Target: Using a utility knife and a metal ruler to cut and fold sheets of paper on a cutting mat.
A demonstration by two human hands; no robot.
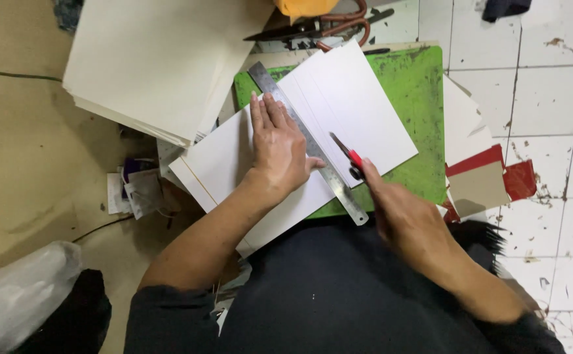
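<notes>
On the green cutting mat [412,92] over white floor tiles [548,98], the right hand [401,213] grip holds a red knife [348,155].

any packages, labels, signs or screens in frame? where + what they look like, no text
No signs or screens.
Clear plastic bag: bottom left on the floor, crumpled, whitish-grey.
Small paper packets or slips: left of the white card sheet, under the sheet stack, white and purple; too small to tell more.
</notes>
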